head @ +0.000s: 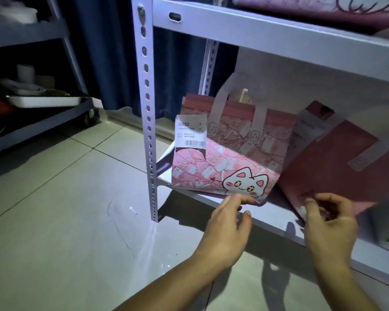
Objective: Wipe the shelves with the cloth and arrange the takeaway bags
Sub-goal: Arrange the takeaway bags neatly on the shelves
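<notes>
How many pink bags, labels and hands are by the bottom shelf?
Pink bags: 2, the cat bag and the plain bag
Labels: 2, one on the cat bag, one on the plain bag
Hands: 2, left hand, right hand
Total: 6

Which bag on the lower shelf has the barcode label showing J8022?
The upright cat-print bag at the left end of the lower shelf; its white label sits at the top left corner. The plainer pink bag to its right leans tilted, its label blurred.

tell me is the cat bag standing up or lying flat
Standing, tilted: the cat bag rests on the shelf with its handles pointing up.
</notes>
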Demonstrator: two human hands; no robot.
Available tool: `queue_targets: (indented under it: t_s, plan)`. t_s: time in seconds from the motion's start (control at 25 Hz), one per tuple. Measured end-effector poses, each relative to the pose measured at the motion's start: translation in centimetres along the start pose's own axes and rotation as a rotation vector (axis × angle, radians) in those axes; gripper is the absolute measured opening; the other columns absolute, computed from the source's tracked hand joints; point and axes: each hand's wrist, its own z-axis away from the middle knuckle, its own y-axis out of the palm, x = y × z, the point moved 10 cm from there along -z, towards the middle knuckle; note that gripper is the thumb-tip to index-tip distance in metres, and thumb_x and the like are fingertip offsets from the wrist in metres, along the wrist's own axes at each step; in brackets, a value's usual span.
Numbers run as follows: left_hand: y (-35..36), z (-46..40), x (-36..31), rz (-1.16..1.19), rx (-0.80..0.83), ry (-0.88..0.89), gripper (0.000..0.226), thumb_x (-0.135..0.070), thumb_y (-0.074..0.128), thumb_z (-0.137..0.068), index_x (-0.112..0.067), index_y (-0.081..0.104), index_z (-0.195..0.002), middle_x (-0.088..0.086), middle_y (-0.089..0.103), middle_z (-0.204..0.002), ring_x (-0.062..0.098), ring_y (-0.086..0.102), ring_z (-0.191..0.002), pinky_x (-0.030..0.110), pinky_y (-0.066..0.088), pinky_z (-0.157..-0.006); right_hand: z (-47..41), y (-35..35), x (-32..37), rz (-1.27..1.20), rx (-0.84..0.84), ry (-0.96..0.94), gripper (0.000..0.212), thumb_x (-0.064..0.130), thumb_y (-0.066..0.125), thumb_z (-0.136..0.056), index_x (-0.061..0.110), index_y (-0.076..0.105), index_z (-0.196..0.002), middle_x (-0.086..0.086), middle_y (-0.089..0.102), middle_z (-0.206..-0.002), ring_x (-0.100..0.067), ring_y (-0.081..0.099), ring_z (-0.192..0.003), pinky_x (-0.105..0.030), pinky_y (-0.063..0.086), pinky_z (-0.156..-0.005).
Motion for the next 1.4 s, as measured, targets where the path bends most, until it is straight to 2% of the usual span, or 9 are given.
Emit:
queue_targets:
  t_s: [0.16, 0.36, 0.52, 0.6, 0.84, 1.04, 1.12, 1.28, 1.4]
  plan:
    - [2.6, 0.7, 0.5, -0.030, 0.065, 0.037, 0.026, -0.027, 0.048, -0.101, -0.041, 0.053, -0.122, -0.025, 0.055, -0.118, -0.002, 0.056, -0.107, 0.028, 0.051, -0.092, -2.1, -7.4, -2.7, -0.035, -0.308, 0.082, 0.038, 0.034, 0.075, -0.083, 0.038, 0.048, -0.109, -0.008, 0.053, -0.127, -0.018, 0.061, -0.105, -0.031, 0.054, -0.090]
    - [4.9, 0.7, 0.3, -0.048, 0.110, 0.073, 0.029, -0.028, 0.049, -0.101, -0.045, 0.052, -0.124, -0.028, 0.054, -0.120, -0.003, 0.055, -0.111, 0.021, 0.050, -0.090, -2.8, -5.8, -5.0, 0.021, -0.121, 0.139, 0.013, 0.032, 0.073, -0.090, 0.025, 0.066, -0.098, 0.000, 0.070, -0.101, -0.017, 0.067, -0.094, -0.037, 0.055, -0.088]
    - [5.8, 0.8, 1.2, -0.032, 0.140, 0.058, 0.031, -0.025, 0.049, -0.101, -0.048, 0.054, -0.122, -0.027, 0.055, -0.122, -0.006, 0.057, -0.108, 0.009, 0.047, -0.080, -3.0, -8.0, -3.3, 0.018, -0.187, 0.053, 0.012, 0.028, 0.067, -0.097, 0.028, 0.063, -0.085, 0.012, 0.068, -0.086, 0.005, 0.064, -0.076, -0.013, 0.048, -0.068]
    - [6.1, 0.8, 1.4, -0.004, 0.135, 0.046, 0.032, -0.024, 0.050, -0.101, -0.049, 0.054, -0.122, -0.027, 0.055, -0.122, -0.006, 0.056, -0.109, 0.007, 0.047, -0.077, -2.4, -9.5, -2.5, 0.020, -0.207, 0.042, 0.014, 0.030, 0.064, -0.098, 0.033, 0.060, -0.085, 0.015, 0.068, -0.086, 0.009, 0.064, -0.077, -0.012, 0.049, -0.065]
    - [6.8, 1.1, -1.8, -0.035, 0.020, 0.106, 0.053, -0.022, 0.050, -0.099, -0.050, 0.035, -0.141, -0.030, 0.037, -0.142, -0.006, 0.040, -0.131, 0.025, 0.037, -0.109, 0.5, -14.5, -0.2, -0.006, -0.238, 0.015, 0.014, 0.023, 0.063, -0.099, 0.022, 0.060, -0.086, 0.007, 0.070, -0.082, -0.004, 0.068, -0.075, -0.018, 0.055, -0.059]
    - [7.7, 1.9, -4.7, 0.042, -0.022, 0.085, 0.064, -0.017, 0.053, -0.099, -0.047, 0.026, -0.149, -0.024, 0.032, -0.153, 0.005, 0.028, -0.145, 0.042, 0.032, -0.118, 3.4, -19.7, -0.6, -0.075, -0.228, 0.109, 0.017, 0.020, 0.066, -0.096, 0.018, 0.061, -0.080, 0.000, 0.070, -0.072, -0.001, 0.063, -0.060, -0.013, 0.049, -0.050]
    - [8.5, 2.3, -6.0, 0.114, 0.047, 0.037, 0.059, -0.019, 0.050, -0.101, -0.052, 0.029, -0.144, -0.021, 0.044, -0.148, 0.007, 0.040, -0.139, 0.044, 0.043, -0.111, 4.6, -22.1, -0.6, -0.088, -0.234, 0.149, 0.016, 0.017, 0.067, -0.095, 0.018, 0.063, -0.080, -0.004, 0.070, -0.069, -0.004, 0.062, -0.058, -0.016, 0.049, -0.049]
    - [10.4, 4.5, -11.2, 0.222, 0.125, 0.116, 0.041, -0.028, 0.049, -0.099, -0.046, 0.047, -0.136, -0.019, 0.055, -0.133, -0.005, 0.055, -0.118, 0.018, 0.056, -0.081, 6.1, -28.2, 0.5, -0.110, -0.356, 0.191, 0.015, 0.015, 0.068, -0.094, 0.015, 0.063, -0.080, -0.006, 0.065, -0.062, -0.007, 0.056, -0.051, -0.015, 0.047, -0.046]
    - [12.5, 6.2, -15.4, 0.254, 0.214, 0.178, 0.040, -0.042, 0.054, -0.087, -0.046, 0.055, -0.127, -0.027, 0.055, -0.123, -0.009, 0.057, -0.111, 0.031, 0.062, -0.077, 7.6, -34.4, 1.8, -0.117, -0.579, 0.216, 0.014, 0.015, 0.073, -0.089, 0.017, 0.066, -0.078, -0.005, 0.070, -0.063, -0.004, 0.059, -0.050, -0.014, 0.049, -0.046]
